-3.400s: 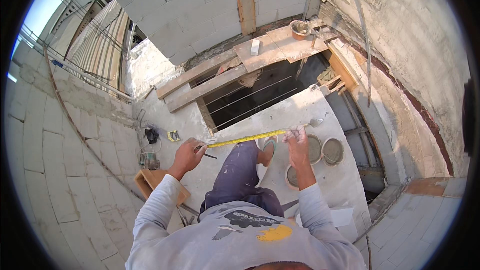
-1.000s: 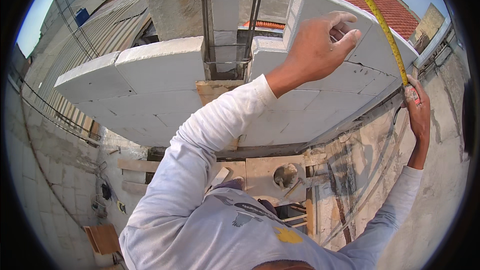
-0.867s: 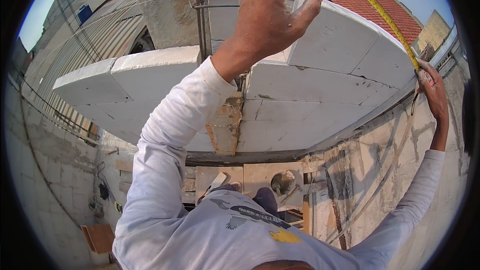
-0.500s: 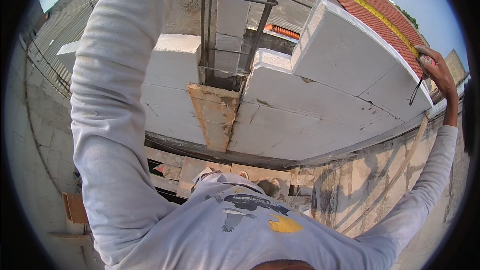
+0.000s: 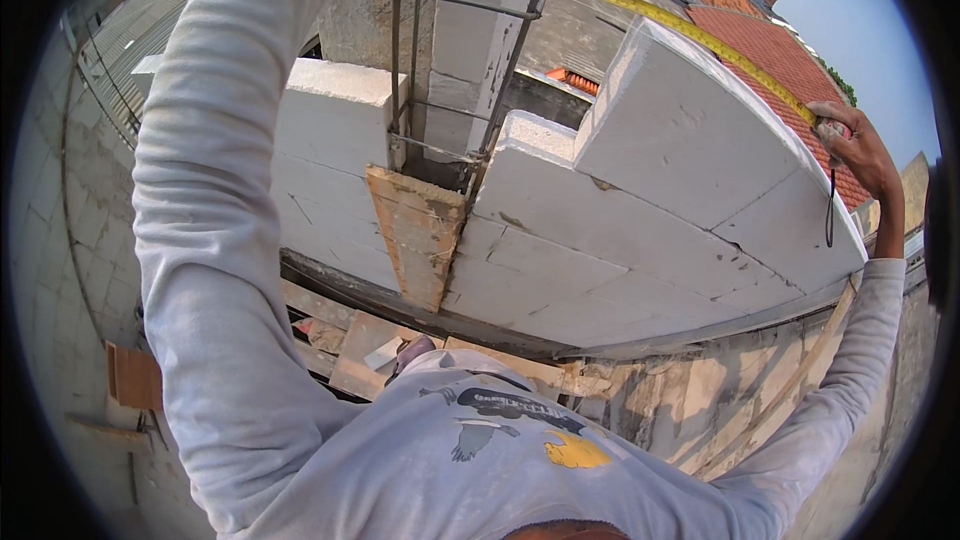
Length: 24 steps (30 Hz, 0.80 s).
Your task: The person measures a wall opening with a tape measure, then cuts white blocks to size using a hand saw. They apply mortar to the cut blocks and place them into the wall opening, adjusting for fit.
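Observation:
My right hand (image 5: pixel 858 148) grips the case of a tape measure (image 5: pixel 834 128), its fingers wrapped round it. A dark strap hangs below the case. From it the yellow blade (image 5: pixel 700 40) runs out taut, slanting up and left past the top of the white block wall (image 5: pixel 690 120). My left arm (image 5: pixel 215 140) is raised along the left side and leaves the picture at the top, so the left hand is not visible. The blade's far end also lies near the upper edge, where I cannot make out what it meets.
Upright steel bars with ties (image 5: pixel 465 10) stand in a gap between the white block walls, with a wooden board (image 5: pixel 420 235) across its front. Planks (image 5: pixel 360 355) lie low near my feet. A red tiled roof (image 5: pixel 745 45) rises beyond the wall.
The view has tilted slightly, and the wall sits lower in it. My right hand, still holding the tape measure, appears a little further left and lower.

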Available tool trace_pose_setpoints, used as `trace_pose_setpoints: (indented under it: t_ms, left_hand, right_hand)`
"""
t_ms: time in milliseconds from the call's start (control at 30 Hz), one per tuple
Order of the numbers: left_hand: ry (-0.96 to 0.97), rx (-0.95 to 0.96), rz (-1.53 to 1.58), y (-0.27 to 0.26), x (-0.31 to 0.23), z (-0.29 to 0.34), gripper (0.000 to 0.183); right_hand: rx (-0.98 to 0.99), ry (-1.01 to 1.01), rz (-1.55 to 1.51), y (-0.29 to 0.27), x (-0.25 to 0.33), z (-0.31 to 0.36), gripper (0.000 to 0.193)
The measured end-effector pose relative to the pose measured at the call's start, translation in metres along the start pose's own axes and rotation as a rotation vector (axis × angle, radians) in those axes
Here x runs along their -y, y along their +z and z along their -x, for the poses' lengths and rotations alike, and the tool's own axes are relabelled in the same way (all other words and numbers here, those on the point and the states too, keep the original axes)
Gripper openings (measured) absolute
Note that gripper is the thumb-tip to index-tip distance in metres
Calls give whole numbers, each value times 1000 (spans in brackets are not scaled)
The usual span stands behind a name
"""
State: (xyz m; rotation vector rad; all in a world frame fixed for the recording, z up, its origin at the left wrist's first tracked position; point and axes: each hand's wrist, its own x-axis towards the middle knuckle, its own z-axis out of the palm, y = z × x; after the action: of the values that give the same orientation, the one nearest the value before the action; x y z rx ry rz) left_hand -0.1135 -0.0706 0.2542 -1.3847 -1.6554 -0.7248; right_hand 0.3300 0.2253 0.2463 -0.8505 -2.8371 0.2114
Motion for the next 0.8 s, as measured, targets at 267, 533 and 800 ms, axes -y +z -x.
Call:
trace_pose_setpoints:
  t_ms: [267, 533, 800]
  left_hand:
    - [47, -43, 21, 7, 6, -3, 62]
    - [44, -24, 36, 7, 14, -2, 63]
    - [71, -75, 15, 10, 19, -3, 65]
  right_hand:
    - [-61, -60, 134, 15, 19, 4, 52]
    - [-94, -68, 288, 15, 13, 12, 52]
    - [-74, -46, 215, 9, 13, 27, 51]
